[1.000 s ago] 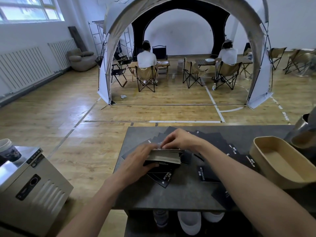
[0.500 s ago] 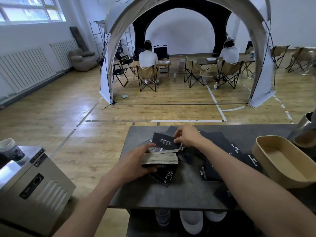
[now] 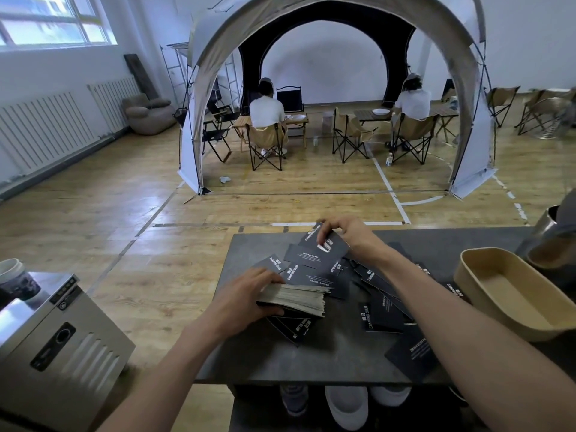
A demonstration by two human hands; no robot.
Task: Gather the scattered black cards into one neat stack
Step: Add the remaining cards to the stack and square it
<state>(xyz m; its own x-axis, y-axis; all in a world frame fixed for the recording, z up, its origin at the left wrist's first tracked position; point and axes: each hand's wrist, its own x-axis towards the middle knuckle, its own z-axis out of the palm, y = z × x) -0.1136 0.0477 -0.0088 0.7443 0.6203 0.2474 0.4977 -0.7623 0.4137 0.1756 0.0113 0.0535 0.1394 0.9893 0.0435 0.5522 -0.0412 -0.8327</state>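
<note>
Thick stack point(image 3: 293, 299) of black cards lying at the table's point(image 3: 280, 363) near-left part, atop a few loose ones. Right edge fanned and unsupported: liable to slide apart under a careless drop or a slackened grip. Clamped at its left end by the left hand point(image 3: 246, 297), fingers over the top. Beyond it, toward the far edge, right hand point(image 3: 349, 235) pinching a single card point(image 3: 330, 246). Many loose cards point(image 3: 383, 313) spread right of the stack, toward a beige tray point(image 3: 511, 294), one near the front edge and easily knocked off

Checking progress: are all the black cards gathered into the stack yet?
No, loose black cards lie scattered on the table around the stack in the left hand, and the right hand pinches one.
</note>
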